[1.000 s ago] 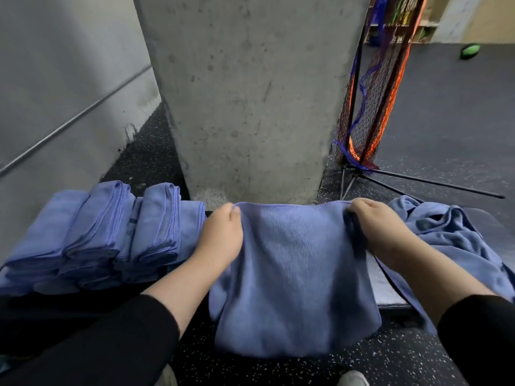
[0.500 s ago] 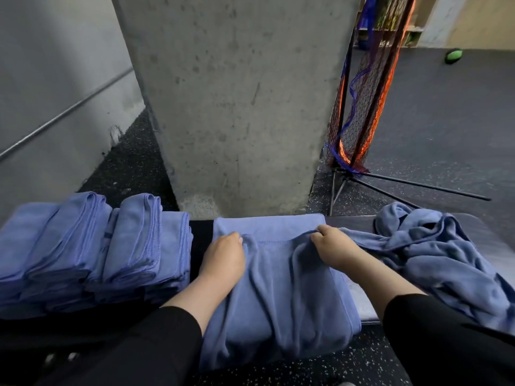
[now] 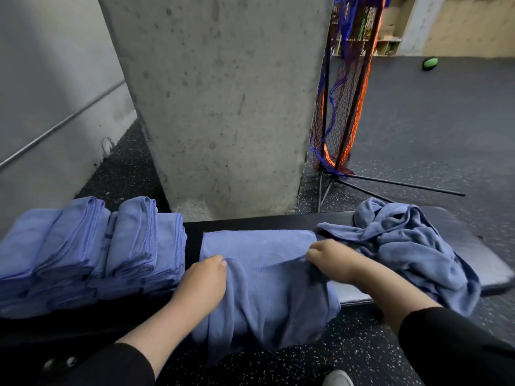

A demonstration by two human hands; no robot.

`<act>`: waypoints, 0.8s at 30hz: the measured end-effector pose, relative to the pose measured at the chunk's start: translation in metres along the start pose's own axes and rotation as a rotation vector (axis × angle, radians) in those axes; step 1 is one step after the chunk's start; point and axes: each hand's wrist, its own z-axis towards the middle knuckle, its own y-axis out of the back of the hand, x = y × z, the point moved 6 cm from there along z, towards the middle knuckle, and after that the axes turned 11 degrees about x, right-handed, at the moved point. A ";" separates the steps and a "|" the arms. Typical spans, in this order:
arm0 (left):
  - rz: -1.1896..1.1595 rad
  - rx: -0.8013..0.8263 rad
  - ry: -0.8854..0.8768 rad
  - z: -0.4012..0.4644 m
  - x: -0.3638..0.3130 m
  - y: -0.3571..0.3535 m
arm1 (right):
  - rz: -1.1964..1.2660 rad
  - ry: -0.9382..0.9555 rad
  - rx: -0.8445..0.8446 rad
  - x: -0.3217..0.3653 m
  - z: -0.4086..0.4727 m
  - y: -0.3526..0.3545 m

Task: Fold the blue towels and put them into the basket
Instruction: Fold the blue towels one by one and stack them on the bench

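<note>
Blue terry cloth, a half-folded towel point(image 3: 259, 277), lies across the middle of a dark bench point(image 3: 278, 221), its far edge flat and its near part hanging over the front edge toward the speckled floor point(image 3: 418, 135). The left hand point(image 3: 203, 280) pinches a fold at the towel's left side; the right hand point(image 3: 331, 260) grips the fold at its right side. Folded blue towels point(image 3: 92, 252) stand in a row just left of it, a gap of bare bench between. A crumpled pile of towels point(image 3: 412, 246) sits just right, touching the right wrist. A concrete pillar point(image 3: 223, 101) rises close behind the bench.
</note>
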 end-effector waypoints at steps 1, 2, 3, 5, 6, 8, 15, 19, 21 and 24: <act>-0.036 -0.034 -0.005 -0.003 -0.003 0.006 | 0.096 0.006 -0.032 0.000 -0.002 0.006; -0.077 -0.084 -0.012 -0.005 -0.008 0.014 | 0.227 0.016 -0.079 0.000 -0.003 0.012; -0.133 -0.139 -0.016 -0.007 -0.012 0.022 | 0.364 0.030 -0.137 -0.001 -0.003 0.019; -0.259 -0.228 0.002 -0.006 -0.018 0.038 | 0.533 0.064 -0.250 -0.001 0.001 0.032; -0.302 -0.251 0.020 -0.003 -0.020 0.044 | 0.563 0.078 -0.297 -0.001 0.006 0.036; -0.295 -0.260 0.055 0.010 -0.020 0.049 | 0.589 0.077 -0.349 0.001 0.017 0.041; 0.032 -0.035 0.108 0.064 -0.009 0.015 | 0.163 -0.061 -0.255 -0.015 0.059 0.021; 0.124 -0.042 0.086 0.065 -0.006 0.010 | 0.052 -0.115 -0.238 -0.023 0.061 0.020; 0.118 -0.039 0.091 0.063 -0.004 0.013 | 0.042 -0.133 -0.232 -0.030 0.059 0.019; 0.070 -0.062 0.107 0.062 -0.001 0.020 | 0.073 -0.141 -0.262 -0.041 0.057 0.021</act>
